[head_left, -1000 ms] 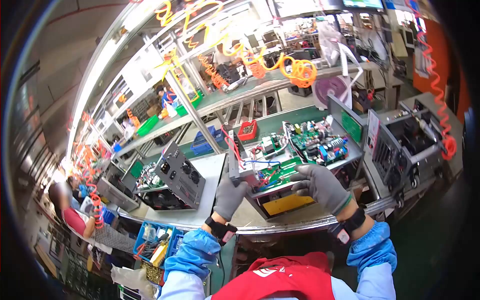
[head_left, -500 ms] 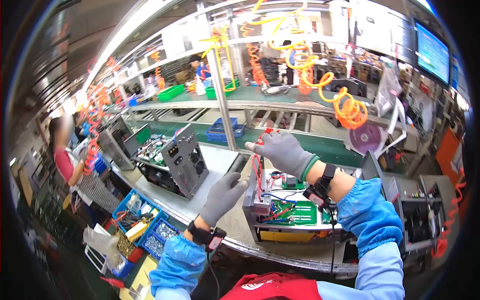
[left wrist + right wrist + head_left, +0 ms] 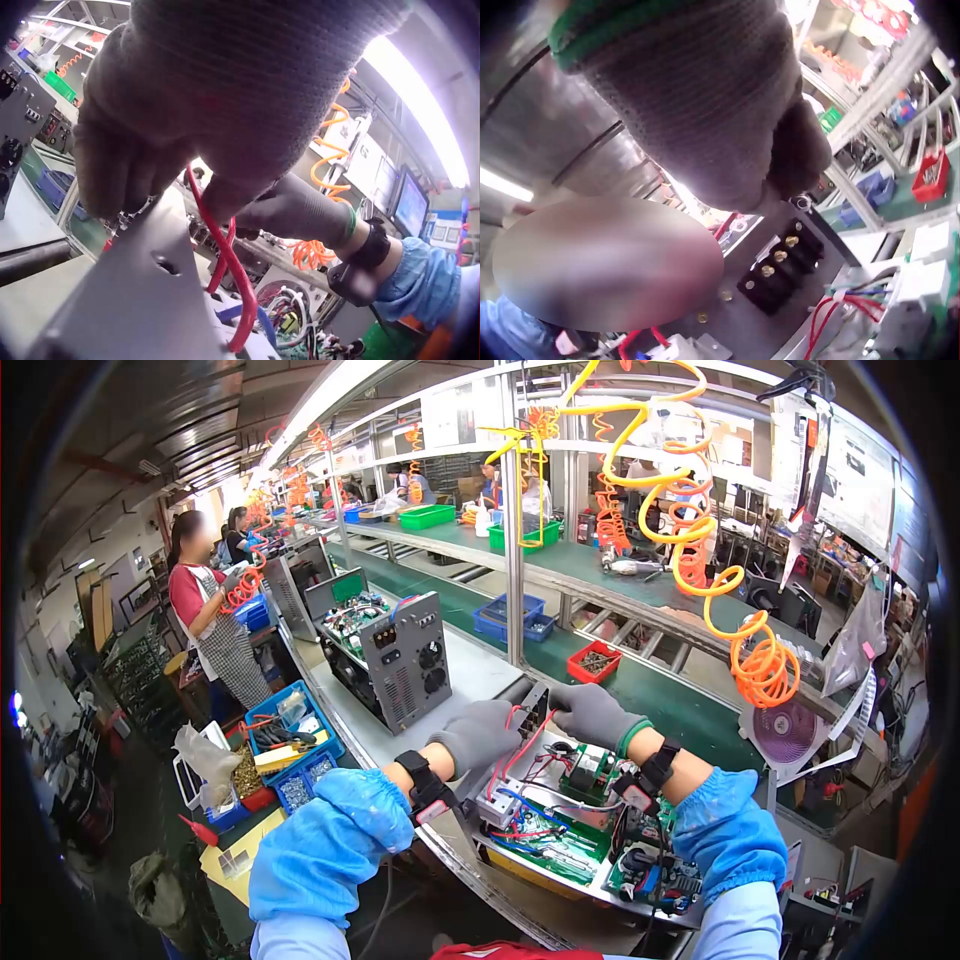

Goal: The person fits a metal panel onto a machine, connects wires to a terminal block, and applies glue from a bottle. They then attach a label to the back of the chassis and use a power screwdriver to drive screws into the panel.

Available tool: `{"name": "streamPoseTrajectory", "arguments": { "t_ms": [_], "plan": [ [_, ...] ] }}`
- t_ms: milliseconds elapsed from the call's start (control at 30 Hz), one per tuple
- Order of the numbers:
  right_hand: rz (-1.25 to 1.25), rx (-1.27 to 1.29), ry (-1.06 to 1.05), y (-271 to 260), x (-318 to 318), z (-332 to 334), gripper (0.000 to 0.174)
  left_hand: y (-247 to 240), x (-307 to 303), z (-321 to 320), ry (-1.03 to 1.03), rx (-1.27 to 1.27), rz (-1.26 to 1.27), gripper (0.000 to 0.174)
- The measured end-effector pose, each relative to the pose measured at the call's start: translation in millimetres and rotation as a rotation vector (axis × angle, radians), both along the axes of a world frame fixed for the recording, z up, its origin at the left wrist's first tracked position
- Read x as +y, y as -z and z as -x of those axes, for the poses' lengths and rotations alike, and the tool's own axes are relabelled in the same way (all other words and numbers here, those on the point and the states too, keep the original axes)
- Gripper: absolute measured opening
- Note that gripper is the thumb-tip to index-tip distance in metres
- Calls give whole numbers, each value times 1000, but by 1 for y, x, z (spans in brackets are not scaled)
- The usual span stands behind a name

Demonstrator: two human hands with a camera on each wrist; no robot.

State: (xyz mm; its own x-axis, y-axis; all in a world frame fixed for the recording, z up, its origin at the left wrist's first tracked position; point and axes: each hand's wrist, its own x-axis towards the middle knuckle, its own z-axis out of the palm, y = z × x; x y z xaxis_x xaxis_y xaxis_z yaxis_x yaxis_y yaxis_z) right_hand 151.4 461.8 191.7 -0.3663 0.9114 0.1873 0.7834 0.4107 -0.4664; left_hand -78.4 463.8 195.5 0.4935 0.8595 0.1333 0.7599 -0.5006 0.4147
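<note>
Assembly-line station. The left hand (image 3: 480, 735) and right hand (image 3: 592, 712), both gloved, curl their fingers over the top edge of the upright end panel (image 3: 142, 300) of an open chassis (image 3: 545, 840). The chassis rests on the grey bench (image 3: 470, 670). A green conveyor (image 3: 655, 708) runs behind, and orange coiled hoses (image 3: 765, 665) hang overhead.

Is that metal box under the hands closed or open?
Open: the box has no lid, so its green circuit board and red wires show.
</note>
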Motion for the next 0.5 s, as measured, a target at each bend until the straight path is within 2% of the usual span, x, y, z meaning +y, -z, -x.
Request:
{"name": "streamPoseTrajectory", "arguments": {
  "t_ms": [100,167,267,333,500],
  "plan": [
    [121,234,57,16,7,-2,25,-6,-9,-5,-92,-82,-30,34],
    [86,284,82,27,9,2,25,-1,-16,2,-113,-226,-101,31],
    [93,356,108,37,18,6,25,-13,-40,8,-118,-359,9,33],
    [106,410,97,53,31,9,25,1,-43,14,-114,-478,90,36],
    [-7,417,86,63,34,14,24,25,-52,23,-134,-605,135,30]
  ]
}}
